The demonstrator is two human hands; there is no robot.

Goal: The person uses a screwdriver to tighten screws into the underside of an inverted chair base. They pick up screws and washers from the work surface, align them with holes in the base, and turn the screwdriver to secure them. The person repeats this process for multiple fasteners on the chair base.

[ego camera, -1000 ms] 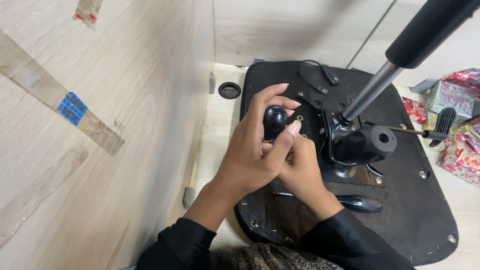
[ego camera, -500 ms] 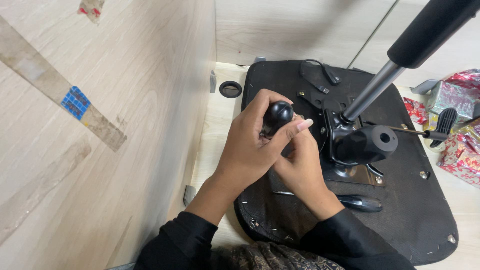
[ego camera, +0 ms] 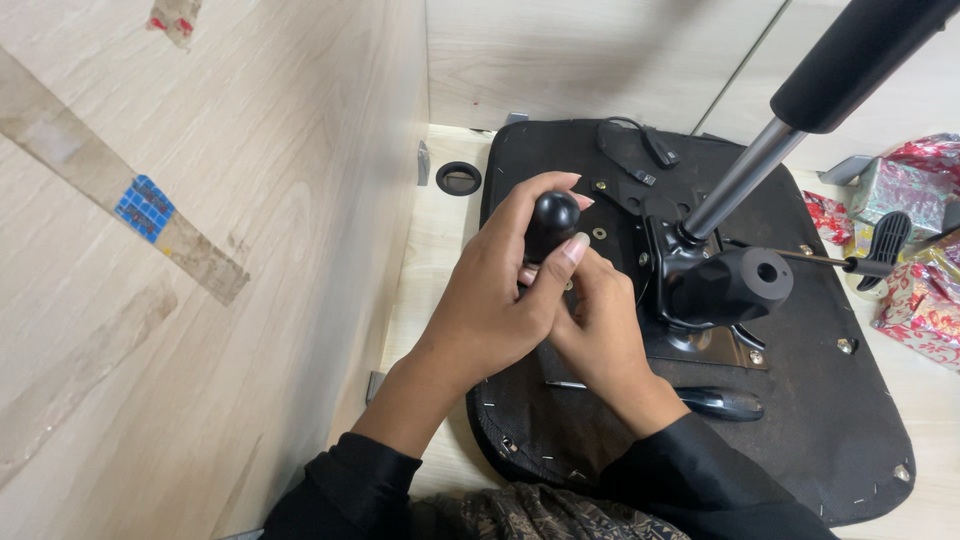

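Over the upturned chair seat (ego camera: 800, 430), both hands work a black knob.

Head view: the left hand (ego camera: 500, 300) is clamped round the black knob (ego camera: 552, 222), thumb and fingers wrapped on it, above the seat's left half. The right hand (ego camera: 598, 325) is tucked under it, fingers closed; on what, I cannot tell. Since half a second ago the knob has lifted slightly clear of the fingers, suggesting a turn. A screwdriver (ego camera: 715, 402) lies nearby.

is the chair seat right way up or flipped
Flipped: the seat lies underside up, with its mechanism and gas cylinder pointing upward.
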